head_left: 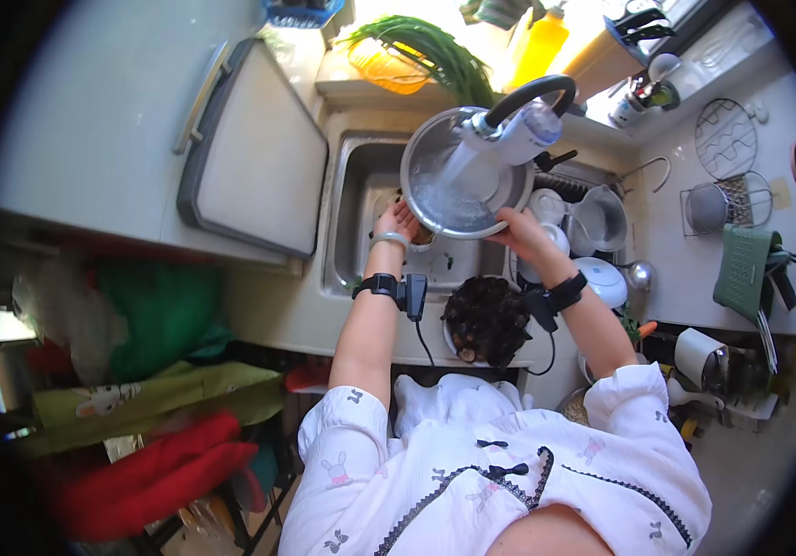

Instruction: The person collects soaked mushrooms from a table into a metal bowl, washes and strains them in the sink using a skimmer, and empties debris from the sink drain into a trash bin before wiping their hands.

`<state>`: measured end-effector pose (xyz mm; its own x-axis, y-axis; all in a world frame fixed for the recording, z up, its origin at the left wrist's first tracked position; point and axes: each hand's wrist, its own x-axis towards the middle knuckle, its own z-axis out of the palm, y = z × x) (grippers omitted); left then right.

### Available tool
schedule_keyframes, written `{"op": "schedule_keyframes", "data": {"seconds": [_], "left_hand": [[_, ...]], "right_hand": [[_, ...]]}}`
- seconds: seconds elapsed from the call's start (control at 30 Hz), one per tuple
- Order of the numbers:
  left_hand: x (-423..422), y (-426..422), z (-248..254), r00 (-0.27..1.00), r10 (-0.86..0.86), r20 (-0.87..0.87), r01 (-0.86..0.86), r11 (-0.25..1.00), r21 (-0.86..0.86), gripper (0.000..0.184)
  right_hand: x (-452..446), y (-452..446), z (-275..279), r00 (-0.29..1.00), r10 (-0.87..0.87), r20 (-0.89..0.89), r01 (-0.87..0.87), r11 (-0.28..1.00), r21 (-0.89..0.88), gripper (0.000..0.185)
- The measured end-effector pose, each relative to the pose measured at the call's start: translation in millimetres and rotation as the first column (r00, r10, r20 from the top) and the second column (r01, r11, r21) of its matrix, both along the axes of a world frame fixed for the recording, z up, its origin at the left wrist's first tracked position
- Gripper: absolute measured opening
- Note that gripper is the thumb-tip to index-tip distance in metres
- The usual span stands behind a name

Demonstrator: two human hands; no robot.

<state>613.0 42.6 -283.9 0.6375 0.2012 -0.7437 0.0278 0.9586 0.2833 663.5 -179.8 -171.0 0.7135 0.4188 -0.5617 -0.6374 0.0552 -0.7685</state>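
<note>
Fingers (509,221) of the right hand (528,239): pinched on the rim of the steel bowl (428,159), at its near right edge. Thumb side shows; the undersides are hidden, so can't call the full grip. Left hand (392,224): fingers loosely spread, palm turned up, half-cupped at the bowl's near left edge. Can't tell from here if they bear on the wall or sit just off it.

Key relation: bowl lies ahead of both hands, between them and a bit beyond. It's round, so no long axis to line up. Right hand is the nearer one, being on the rim; left sits low beside it.

Bowl hangs over the right part of the sink (341,208), under the tap head (477,130). Water stream (456,165) lands inside, splashing, with water pooled toward the near wall. Tilt looks slight at most; wouldn't swear to it.

Around: dark frilly heap (486,320) on a pale plate at the counter's near edge, between the forearms and well back from the fingers. White dishes (600,281) right of the right hand. Cutting board (259,153) stands left of the sink.
</note>
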Motion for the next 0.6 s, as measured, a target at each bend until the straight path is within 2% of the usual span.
{"op": "schedule_keyframes", "data": {"seconds": [0.03,0.07,0.1,0.17,0.23,0.27,0.3,0.33,0.37,0.43,0.47,0.5,0.57,0.6], "left_hand": [[8.1,4.0,-18.0,1.000,0.007,-0.002,-0.007,0.999,-0.048,0.038],[17.2,7.7,-42.5,0.999,-0.043,0.028,0.043,0.999,-0.003,0.045],[26.8,3.0,-45.6,0.997,-0.052,0.051,0.052,0.999,0.000,0.045],[39.6,-6.0,-49.2,0.993,-0.114,0.004,0.112,0.986,0.124,0.048],[50.3,-13.7,-77.4,0.991,-0.134,0.017,0.132,0.986,0.100,0.046],[51.0,-17.1,-86.1,0.989,-0.150,0.011,0.148,0.986,0.074,0.046],[49.6,-22.3,-79.6,0.988,-0.156,0.019,0.154,0.985,0.081,0.046],[47.4,-30.2,-67.6,0.990,-0.143,0.001,0.142,0.987,0.078,0.045],[44.2,-36.0,-60.3,0.991,-0.129,-0.015,0.130,0.989,0.076,0.045],[54.8,-31.0,-140.4,0.962,-0.230,0.143,0.244,0.966,-0.082,0.046],[47.5,-43.4,-82.8,0.979,-0.194,-0.064,0.198,0.977,0.075,0.045],[49.8,-41.6,-93.5,0.985,-0.175,0.000,0.174,0.981,0.081,0.043],[51.1,-39.8,-76.0,0.991,-0.130,0.036,0.127,0.989,0.075,0.044],[45.7,-40.2,-69.4,0.996,-0.080,0.028,0.079,0.996,0.033,0.044]], "right_hand": [[1.0,1.0,-8.8,1.000,0.001,0.008,-0.001,1.000,-0.007,0.032],[1.9,0.6,-19.9,1.000,-0.001,-0.011,0.000,1.000,-0.026,0.036],[2.3,0.7,-24.5,1.000,0.001,-0.027,-0.003,0.999,-0.044,0.040],[-4.0,3.7,-14.1,1.000,-0.002,0.016,0.004,0.996,-0.091,0.044],[-8.8,0.4,-12.3,0.999,-0.008,0.047,0.014,0.990,-0.139,0.049],[-10.3,-1.6,-17.7,0.991,-0.035,0.133,0.065,0.971,-0.229,0.055],[-10.3,-2.9,-24.1,0.974,-0.054,0.219,0.123,0.943,-0.310,0.062],[-7.5,-8.6,-29.7,0.968,0.037,0.249,0.050,0.941,-0.334,0.071],[-6.7,-12.2,-35.9,0.965,0.027,0.262,0.061,0.944,-0.324,0.071],[-5.7,-13.7,-51.4,0.948,0.190,0.256,-0.030,0.853,-0.521,0.078],[-3.2,-15.8,-81.8,0.900,0.252,0.355,-0.006,0.822,-0.570,0.080],[-3.0,-17.3,-96.7,0.821,0.301,0.486,0.047,0.812,-0.582,0.081],[0.0,-16.9,-112.4,0.582,0.375,0.721,0.179,0.806,-0.564,0.082],[3.3,-16.6,-97.9,0.577,0.356,0.735,0.194,0.815,-0.547,0.082]]}}
